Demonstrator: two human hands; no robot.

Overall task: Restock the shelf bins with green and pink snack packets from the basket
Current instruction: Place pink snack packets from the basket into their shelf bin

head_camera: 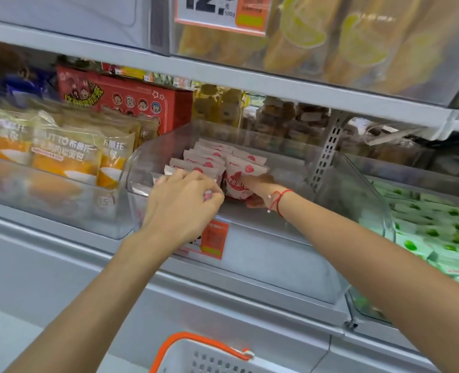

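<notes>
Both hands reach into the clear middle shelf bin (290,168), which holds a row of pink-and-white snack packets (209,160). My left hand (182,200) is over the front of the row, its fingers curled and pinching the edge of a pink packet (208,194). My right hand (258,189), with a red string on the wrist, is partly hidden behind an upright pink packet (239,181) and holds it from the right side. Green snack packets (433,232) fill the clear bin to the right. The white basket (204,359) with an orange handle is at the bottom edge.
A bin of orange bread bags (66,152) stands to the left, with a red box (120,100) behind it. An orange price tag (212,240) hangs on the middle bin's front. The upper shelf (249,76) overhangs closely above the bins.
</notes>
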